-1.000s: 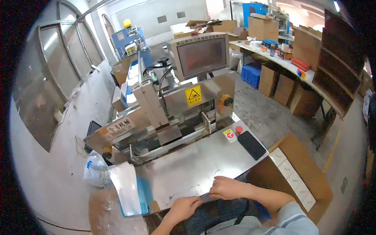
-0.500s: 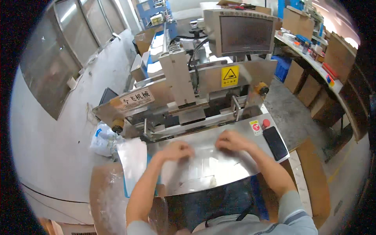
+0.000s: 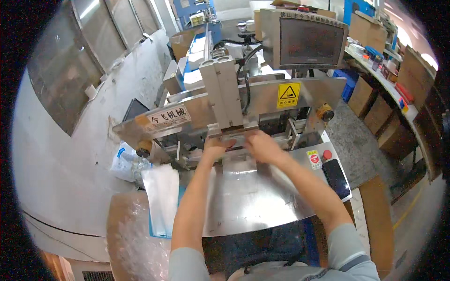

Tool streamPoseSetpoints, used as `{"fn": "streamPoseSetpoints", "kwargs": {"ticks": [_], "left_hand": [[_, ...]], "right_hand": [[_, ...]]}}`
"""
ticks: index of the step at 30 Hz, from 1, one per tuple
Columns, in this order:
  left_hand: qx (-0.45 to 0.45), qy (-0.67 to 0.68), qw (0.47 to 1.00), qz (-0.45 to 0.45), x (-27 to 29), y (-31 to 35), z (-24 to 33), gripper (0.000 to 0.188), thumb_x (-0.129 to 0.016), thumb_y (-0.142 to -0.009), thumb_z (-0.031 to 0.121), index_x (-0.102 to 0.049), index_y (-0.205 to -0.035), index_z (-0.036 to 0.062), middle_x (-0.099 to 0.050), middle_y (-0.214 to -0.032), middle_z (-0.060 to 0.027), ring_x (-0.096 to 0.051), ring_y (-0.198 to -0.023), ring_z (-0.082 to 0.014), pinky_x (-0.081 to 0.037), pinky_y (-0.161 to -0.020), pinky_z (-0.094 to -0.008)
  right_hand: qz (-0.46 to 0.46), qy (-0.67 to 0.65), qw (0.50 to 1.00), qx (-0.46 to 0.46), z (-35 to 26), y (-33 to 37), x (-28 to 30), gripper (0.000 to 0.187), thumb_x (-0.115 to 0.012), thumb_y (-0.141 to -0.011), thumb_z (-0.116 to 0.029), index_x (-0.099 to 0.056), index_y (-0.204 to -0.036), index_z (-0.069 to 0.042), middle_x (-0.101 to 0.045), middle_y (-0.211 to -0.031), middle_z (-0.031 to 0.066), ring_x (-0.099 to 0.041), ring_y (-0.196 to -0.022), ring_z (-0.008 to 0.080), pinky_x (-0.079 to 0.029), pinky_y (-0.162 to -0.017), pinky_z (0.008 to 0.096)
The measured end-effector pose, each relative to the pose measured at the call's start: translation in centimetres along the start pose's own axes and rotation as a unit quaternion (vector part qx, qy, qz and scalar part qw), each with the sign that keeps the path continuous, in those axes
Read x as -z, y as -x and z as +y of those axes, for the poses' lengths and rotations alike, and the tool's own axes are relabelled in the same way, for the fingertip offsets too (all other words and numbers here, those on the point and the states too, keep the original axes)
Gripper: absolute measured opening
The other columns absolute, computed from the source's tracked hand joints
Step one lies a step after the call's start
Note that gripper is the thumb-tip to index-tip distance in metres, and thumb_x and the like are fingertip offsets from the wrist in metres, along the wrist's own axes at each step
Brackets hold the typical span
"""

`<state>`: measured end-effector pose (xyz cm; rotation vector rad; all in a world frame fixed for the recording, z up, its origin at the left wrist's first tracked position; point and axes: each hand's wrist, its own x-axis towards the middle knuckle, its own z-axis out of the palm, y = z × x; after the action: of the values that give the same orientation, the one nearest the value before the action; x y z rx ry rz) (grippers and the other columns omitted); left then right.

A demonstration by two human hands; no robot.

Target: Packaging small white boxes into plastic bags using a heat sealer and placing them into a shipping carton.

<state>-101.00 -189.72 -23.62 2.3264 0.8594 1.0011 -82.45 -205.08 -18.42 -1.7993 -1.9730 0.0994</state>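
Note:
Both my hands reach into the machine's front opening, under the upright metal press column (image 3: pixel 222 91). My left hand (image 3: pixel 216 148) has its fingers curled in at the left of the opening. Opposite it, my right hand (image 3: pixel 263 147) is closed at the right, with its fingertips up against the metal bar below the column. Between them shows a pale, see-through patch, perhaps clear plastic; its outline is too faint to make out. The shiny steel worktop (image 3: pixel 253 201) lies below my forearms.
A black phone (image 3: pixel 336 179) and a red button (image 3: pixel 327 154) are on the worktop's right end. White sheets (image 3: pixel 161 196) lie at the left, above a carton of clear plastic pieces (image 3: pixel 140 239). A monitor (image 3: pixel 309 42) stands behind the metal crossbeam (image 3: pixel 262 100).
Both hands have moved forward from above the steel worktop into the opening under the press column, and closer together. The view has shifted slightly.

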Motion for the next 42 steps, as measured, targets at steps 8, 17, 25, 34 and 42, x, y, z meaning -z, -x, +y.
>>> {"fn": "streamPoseSetpoints", "kwargs": {"ticks": [8, 17, 25, 34, 42], "left_hand": [[0.021, -0.212, 0.974, -0.08, -2.2, 19.6, 17.1, 0.058, -0.064, -0.09, 0.038, -0.054, -0.13, -0.0029, -0.049, -0.138, -0.0285, -0.044, -0.13, -0.0449, -0.028, -0.109, -0.0626], [-0.012, -0.202, 0.979, -0.025, -2.2, 23.2, 18.1, 0.054, -0.062, -0.092, 0.042, -0.058, -0.126, 0.0003, -0.048, -0.138, -0.0256, -0.041, -0.133, -0.0423, -0.026, -0.107, -0.0676], [-0.007, -0.209, 0.978, -0.021, -2.4, 23.4, 18.2, 0.052, -0.062, -0.093, 0.041, -0.058, -0.125, 0.0006, -0.053, -0.133, -0.0223, -0.042, -0.131, -0.0405, -0.027, -0.107, -0.0678], [0.04, -0.151, 0.987, 0.025, -1.9, 23.1, 18.2, 0.077, -0.064, -0.09, 0.042, -0.035, -0.144, -0.0056, -0.04, -0.144, -0.0281, -0.035, -0.135, -0.0465, -0.02, -0.112, -0.0661], [0.104, -0.104, 0.983, 0.111, -1.4, 23.2, 17.8, 0.084, -0.062, -0.093, 0.043, -0.025, -0.147, -0.0095, -0.022, -0.153, -0.0344, -0.017, -0.144, -0.0507, -0.014, -0.116, -0.0632]], "right_hand": [[0.019, 0.099, 0.995, -0.001, 0.0, 3.7, -0.8, 0.054, -0.068, -0.085, -0.031, -0.054, -0.129, -0.003, -0.052, -0.141, 0.0184, -0.047, -0.132, 0.036, -0.041, -0.103, 0.0521], [0.047, 0.05, 0.998, -0.004, -1.3, 3.4, -0.5, 0.054, -0.069, -0.086, -0.034, -0.056, -0.127, -0.002, -0.056, -0.133, 0.0227, -0.052, -0.124, 0.0394, -0.042, -0.103, 0.0483], [0.07, 0.082, 0.994, -0.003, -1.4, 2.8, 0.1, 0.055, -0.069, -0.087, -0.033, -0.055, -0.128, 0.0, -0.057, -0.13, 0.0237, -0.055, -0.118, 0.0414, -0.043, -0.102, 0.0484], [0.051, 0.083, 0.995, -0.029, -2.4, 1.6, 1.6, 0.047, -0.06, -0.094, -0.037, -0.058, -0.123, 0.0, -0.063, -0.121, 0.0212, -0.057, -0.116, 0.0399, -0.042, -0.1, 0.0528], [0.007, 0.106, 0.993, -0.052, -2.1, 0.6, 2.3, 0.046, -0.058, -0.095, -0.04, -0.061, -0.115, 0.001, -0.064, -0.118, 0.023, -0.056, -0.119, 0.0402, -0.042, -0.101, 0.0529]]}}
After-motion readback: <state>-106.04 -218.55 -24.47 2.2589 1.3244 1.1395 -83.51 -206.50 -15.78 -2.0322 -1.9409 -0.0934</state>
